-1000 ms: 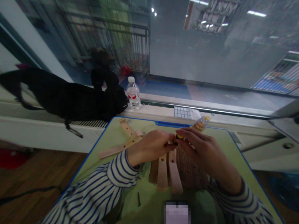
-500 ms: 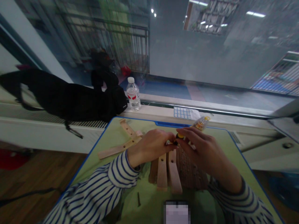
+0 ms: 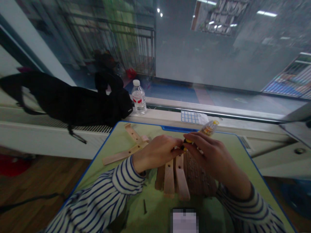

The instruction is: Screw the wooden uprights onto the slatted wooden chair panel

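Note:
My left hand [image 3: 156, 152] and my right hand [image 3: 210, 153] meet over a bundle of wooden slats [image 3: 175, 178] on the green table [image 3: 109, 142]. The fingers of both hands are pinched together around a small yellow-and-black tool [image 3: 186, 141] held between them. My left fingers also press on the top ends of the slats, which have drilled holes. A perforated wooden panel [image 3: 199, 178] lies under my right wrist. Both sleeves are striped blue and white.
Two crossed wooden strips [image 3: 128, 144] lie at the table's far left. A clear bag of small parts [image 3: 208, 128] sits at the far edge. A water bottle [image 3: 138, 97] and a black bag [image 3: 73, 103] rest on the sill. A dark screw [image 3: 144, 206] lies near me.
Hardly anything: my fingers have shifted slightly around the small yellow tool, and the slats stay in place.

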### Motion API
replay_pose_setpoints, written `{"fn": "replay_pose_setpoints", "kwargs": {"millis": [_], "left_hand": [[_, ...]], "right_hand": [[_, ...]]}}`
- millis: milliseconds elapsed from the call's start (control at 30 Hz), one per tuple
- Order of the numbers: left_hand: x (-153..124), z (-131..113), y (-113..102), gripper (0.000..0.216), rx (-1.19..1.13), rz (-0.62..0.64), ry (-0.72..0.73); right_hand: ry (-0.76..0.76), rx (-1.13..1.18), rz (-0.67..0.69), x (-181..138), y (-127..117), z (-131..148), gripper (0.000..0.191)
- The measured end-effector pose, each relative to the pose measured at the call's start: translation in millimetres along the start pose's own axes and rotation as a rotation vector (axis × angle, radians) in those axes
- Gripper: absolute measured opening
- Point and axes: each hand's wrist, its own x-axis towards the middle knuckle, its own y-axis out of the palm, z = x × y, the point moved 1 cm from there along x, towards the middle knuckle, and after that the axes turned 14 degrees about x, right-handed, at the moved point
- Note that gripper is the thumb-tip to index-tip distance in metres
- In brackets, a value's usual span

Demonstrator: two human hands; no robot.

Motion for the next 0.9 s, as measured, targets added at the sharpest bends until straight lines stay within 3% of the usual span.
{"fn": "replay_pose_setpoints", "kwargs": {"millis": [500, 900], "left_hand": [[0.3, -1.7, -0.1, 0.021, 0.07, -0.043, -0.038], [0.7, -3.1, -2.2, 0.018, 0.075, 0.014, -0.031]], "right_hand": [[-0.018, -0.041, 0.011, 0.2, -1.8, 3.1, 0.03], [-0.032, -0.025, 0.005, -0.4, -3.2, 2.8, 0.028]]}}
